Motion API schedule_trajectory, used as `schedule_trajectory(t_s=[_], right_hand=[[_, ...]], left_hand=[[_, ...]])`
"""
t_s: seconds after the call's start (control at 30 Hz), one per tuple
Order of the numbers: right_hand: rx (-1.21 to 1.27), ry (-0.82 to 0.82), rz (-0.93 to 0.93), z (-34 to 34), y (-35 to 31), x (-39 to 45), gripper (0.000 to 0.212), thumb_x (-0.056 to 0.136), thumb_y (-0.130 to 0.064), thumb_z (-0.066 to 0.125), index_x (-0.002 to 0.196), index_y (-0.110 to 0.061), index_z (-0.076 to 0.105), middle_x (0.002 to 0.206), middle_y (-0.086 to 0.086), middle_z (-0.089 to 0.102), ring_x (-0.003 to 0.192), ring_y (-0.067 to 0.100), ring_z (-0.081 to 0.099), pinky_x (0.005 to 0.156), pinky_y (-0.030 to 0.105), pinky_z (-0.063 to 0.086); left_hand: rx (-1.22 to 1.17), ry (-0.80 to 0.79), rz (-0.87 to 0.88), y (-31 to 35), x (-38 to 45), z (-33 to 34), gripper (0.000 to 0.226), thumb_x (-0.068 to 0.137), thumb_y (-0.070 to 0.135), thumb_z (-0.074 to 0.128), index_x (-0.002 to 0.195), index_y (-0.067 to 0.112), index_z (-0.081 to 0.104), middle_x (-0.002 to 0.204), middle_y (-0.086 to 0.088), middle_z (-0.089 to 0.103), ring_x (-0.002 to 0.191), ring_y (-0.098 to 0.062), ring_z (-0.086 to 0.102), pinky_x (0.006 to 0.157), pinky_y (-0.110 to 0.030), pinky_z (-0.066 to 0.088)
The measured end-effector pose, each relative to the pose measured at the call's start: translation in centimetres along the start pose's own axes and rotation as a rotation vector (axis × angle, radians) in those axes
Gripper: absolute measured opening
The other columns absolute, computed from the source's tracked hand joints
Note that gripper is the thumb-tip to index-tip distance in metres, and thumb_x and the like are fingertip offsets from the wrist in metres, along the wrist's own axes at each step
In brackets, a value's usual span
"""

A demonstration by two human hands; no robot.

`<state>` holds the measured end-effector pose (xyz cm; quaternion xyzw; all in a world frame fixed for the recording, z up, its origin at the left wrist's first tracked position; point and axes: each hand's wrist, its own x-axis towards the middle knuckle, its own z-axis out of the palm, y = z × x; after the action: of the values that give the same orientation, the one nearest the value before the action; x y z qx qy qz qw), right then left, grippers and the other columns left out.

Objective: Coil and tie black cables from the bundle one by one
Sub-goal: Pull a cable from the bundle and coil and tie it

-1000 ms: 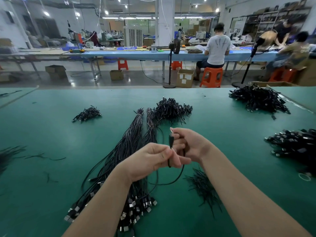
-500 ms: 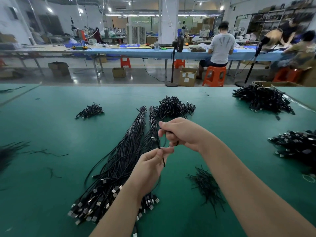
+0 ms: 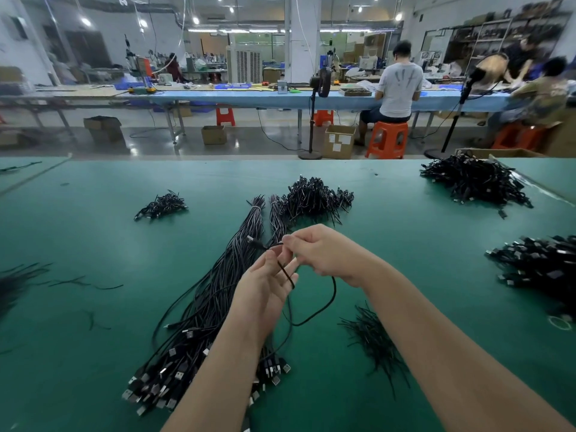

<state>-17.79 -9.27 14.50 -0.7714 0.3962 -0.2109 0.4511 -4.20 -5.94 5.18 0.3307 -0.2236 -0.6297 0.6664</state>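
Pinched between the right hand [image 3: 324, 254] and the left hand [image 3: 268, 288], one black cable [image 3: 330, 297] hangs in a slack loop above the middle of the green tabletop [image 3: 93, 244], likely to start a coil; the bundle [image 3: 205, 307] lies just beneath, within reach.

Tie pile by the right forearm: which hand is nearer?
Right. The right hand is above and up-table of the tie pile, holding the cable; the left hand is farther left.
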Motion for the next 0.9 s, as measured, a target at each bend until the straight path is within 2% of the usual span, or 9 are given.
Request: schedule_trajectory(t_s=[0.1,0.2,0.27,0.33,0.47,0.6,0.7,0.8,0.9], right_hand=[[-0.06,-0.016,-0.012,0.4,0.6,-0.3,0.041,0.105,-0.033,0.047,0.077,-0.011,0.068,0.042,-0.016,0.041,0.037,0.002,0.033,0.04,0.012,0.027],[-0.108,-0.049,0.016,1.2,1.0,-0.6,0.043,0.103,-0.034,0.05,0.066,-0.022,0.067,0.043,-0.015,0.044,0.039,0.003,0.032,0.044,0.019,0.031],[-0.109,-0.047,0.032,1.2,1.2,-0.7,0.053,0.104,-0.033,0.051,0.052,-0.027,0.062,0.042,-0.016,0.044,0.038,0.003,0.032,0.045,0.019,0.032],[-0.121,-0.041,0.034,1.1,1.4,-0.8,0.058,0.104,-0.033,0.051,0.047,-0.023,0.055,0.041,-0.019,0.045,0.035,0.003,0.033,0.042,0.016,0.032],[-0.172,-0.029,0.064,1.4,1.6,-0.8,0.052,0.102,-0.038,0.053,0.054,-0.018,0.054,0.044,-0.011,0.047,0.038,0.005,0.034,0.043,0.018,0.033],[-0.124,-0.039,0.123,1.5,1.9,-0.8,0.05,0.101,-0.043,0.052,0.071,-0.005,0.068,0.047,-0.007,0.053,0.038,0.007,0.037,0.046,0.019,0.035],[-0.034,-0.056,0.158,1.4,1.8,-0.9,0.047,0.099,-0.046,0.054,0.065,-0.018,0.07,0.047,-0.005,0.053,0.044,0.013,0.037,0.049,0.026,0.034],[0.005,-0.036,0.184,1.6,1.8,-1.0,0.05,0.097,-0.048,0.055,0.059,-0.02,0.068,0.047,-0.003,0.051,0.044,0.014,0.036,0.05,0.028,0.033],[0.011,-0.015,0.201,1.5,2.0,-1.0,0.052,0.096,-0.05,0.056,0.054,-0.02,0.067,0.045,-0.003,0.051,0.04,0.013,0.034,0.048,0.027,0.031]], left_hand=[[-0.028,0.024,-0.002,0.8,0.3,0.3,0.031,0.1,0.026,0.046,0.113,0.009,0.068,0.119,-0.012,0.072,0.104,-0.028,0.07,0.1,-0.051,0.05],[-0.013,0.049,0.022,1.3,0.4,0.5,0.033,0.106,0.021,0.039,0.115,0.006,0.067,0.124,-0.009,0.071,0.109,-0.029,0.065,0.112,-0.054,0.035],[-0.007,0.033,0.026,1.5,0.1,0.6,0.035,0.107,0.023,0.036,0.118,0.007,0.065,0.124,-0.008,0.071,0.107,-0.029,0.07,0.106,-0.049,0.044],[-0.019,0.019,0.028,1.7,-0.2,0.8,0.036,0.108,0.025,0.035,0.118,0.007,0.065,0.125,-0.009,0.071,0.108,-0.032,0.071,0.093,-0.044,0.057],[0.037,0.045,0.07,1.4,-0.5,1.1,0.035,0.107,0.024,0.036,0.118,0.008,0.064,0.125,-0.01,0.07,0.111,-0.032,0.07,0.106,-0.058,0.04],[0.031,0.068,0.109,1.5,-1.1,1.8,0.033,0.103,0.026,0.041,0.118,0.01,0.066,0.125,-0.012,0.07,0.108,-0.033,0.071,0.087,-0.048,0.049],[0.04,0.085,0.122,1.6,-1.5,2.1,0.032,0.101,0.027,0.047,0.12,0.014,0.068,0.126,-0.006,0.07,0.107,-0.034,0.071,0.074,-0.044,0.052],[0.042,0.09,0.127,1.6,-1.7,2.4,0.031,0.105,0.025,0.045,0.124,0.016,0.068,0.127,-0.003,0.07,0.106,-0.035,0.071,0.057,-0.033,0.057],[0.044,0.089,0.141,1.7,-1.7,2.7,0.031,0.105,0.024,0.044,0.124,0.015,0.067,0.126,-0.002,0.07,0.106,-0.034,0.071,0.052,-0.032,0.056]])
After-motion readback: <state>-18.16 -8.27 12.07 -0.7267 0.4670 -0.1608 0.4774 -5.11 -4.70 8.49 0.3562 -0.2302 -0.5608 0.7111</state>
